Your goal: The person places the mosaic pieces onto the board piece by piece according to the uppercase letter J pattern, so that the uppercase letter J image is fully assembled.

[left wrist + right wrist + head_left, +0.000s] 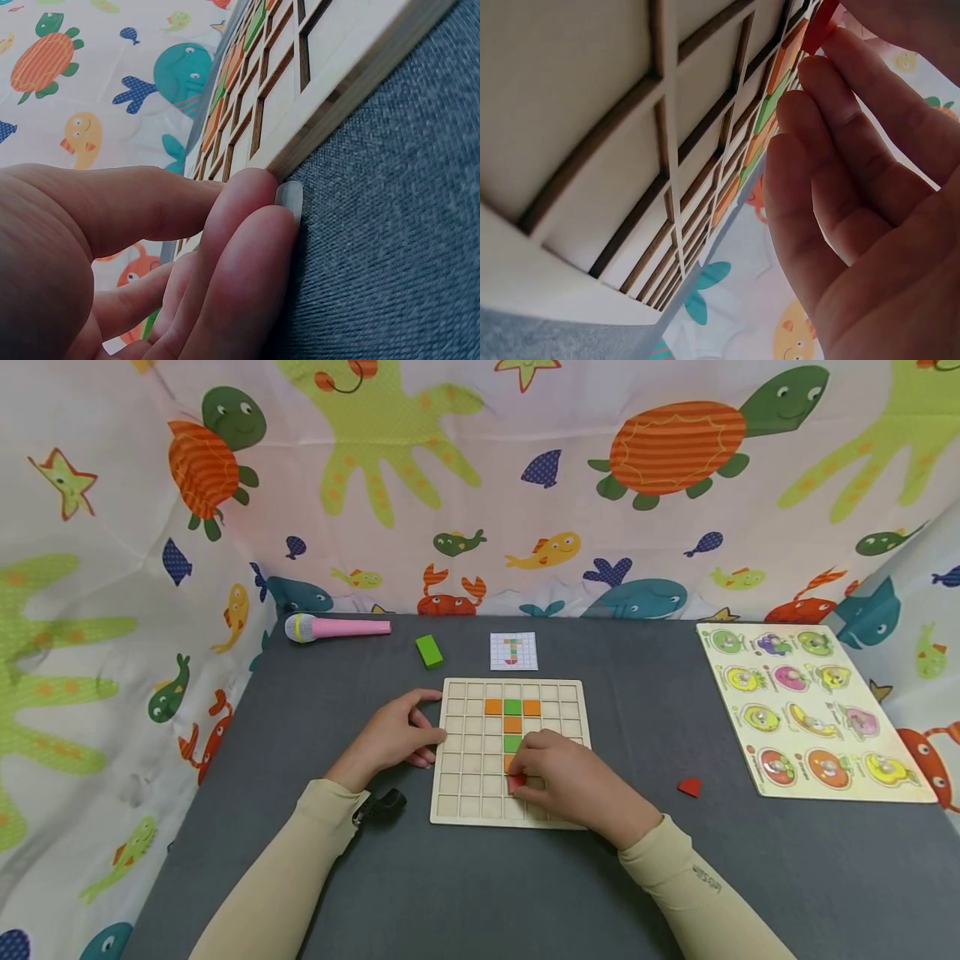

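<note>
A wooden grid board (459, 760) lies in the middle of the table in the head view. Orange and green square tiles (512, 725) form a T-like shape in its cells. My right hand (562, 777) is over the lower part of the board and pinches a small red piece (821, 27) between thumb and fingers, just below the column of tiles. My left hand (393, 735) is at the board's left side; its fingertips (251, 191) touch the board's edge. The hand partly covers the red piece in the head view.
Behind the board lie a pattern card (525, 652), a green block (429, 652) and a pink toy microphone (337, 627). Another red piece (690, 787) lies to the right. A fruit puzzle board (810, 739) lies far right. A printed curtain (510, 510) hangs behind the table.
</note>
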`<state>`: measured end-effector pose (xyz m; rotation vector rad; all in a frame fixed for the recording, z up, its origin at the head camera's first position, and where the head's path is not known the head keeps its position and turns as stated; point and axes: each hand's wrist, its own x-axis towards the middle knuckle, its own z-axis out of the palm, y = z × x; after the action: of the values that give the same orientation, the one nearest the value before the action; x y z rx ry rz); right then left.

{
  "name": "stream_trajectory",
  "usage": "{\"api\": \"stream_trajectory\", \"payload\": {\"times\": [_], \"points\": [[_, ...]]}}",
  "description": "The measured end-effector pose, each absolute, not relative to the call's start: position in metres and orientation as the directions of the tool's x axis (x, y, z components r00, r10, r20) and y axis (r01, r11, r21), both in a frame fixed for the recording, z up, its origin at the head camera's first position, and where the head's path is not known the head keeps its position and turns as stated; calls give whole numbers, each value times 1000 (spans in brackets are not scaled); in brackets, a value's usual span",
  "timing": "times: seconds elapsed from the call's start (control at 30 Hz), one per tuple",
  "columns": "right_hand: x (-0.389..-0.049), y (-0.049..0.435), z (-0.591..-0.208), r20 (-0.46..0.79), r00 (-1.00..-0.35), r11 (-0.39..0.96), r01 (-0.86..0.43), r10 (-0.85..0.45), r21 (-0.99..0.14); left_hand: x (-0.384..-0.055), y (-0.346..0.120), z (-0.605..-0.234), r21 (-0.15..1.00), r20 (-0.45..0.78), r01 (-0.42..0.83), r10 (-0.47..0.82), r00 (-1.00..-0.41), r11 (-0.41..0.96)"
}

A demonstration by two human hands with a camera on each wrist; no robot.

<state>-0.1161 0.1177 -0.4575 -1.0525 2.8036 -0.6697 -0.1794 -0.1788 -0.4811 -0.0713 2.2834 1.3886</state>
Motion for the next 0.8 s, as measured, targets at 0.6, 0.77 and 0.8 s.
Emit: {"api": "stream_trajectory", "payload": {"times": [0.6, 0.77, 0.8], "points": [[-115, 111, -463, 96, -750, 682, -640, -655, -354, -181, -181, -483, 827, -414, -280, 190, -890, 488], [-115, 111, -464, 106, -753, 687, -641, -650, -342, -180, -180, -483, 826, -413, -279, 189, -891, 491], [-114, 111, -464, 107, -754, 688, -640, -649, -342, -180, -180, -483, 826, -413, -279, 188, -891, 490]]}}
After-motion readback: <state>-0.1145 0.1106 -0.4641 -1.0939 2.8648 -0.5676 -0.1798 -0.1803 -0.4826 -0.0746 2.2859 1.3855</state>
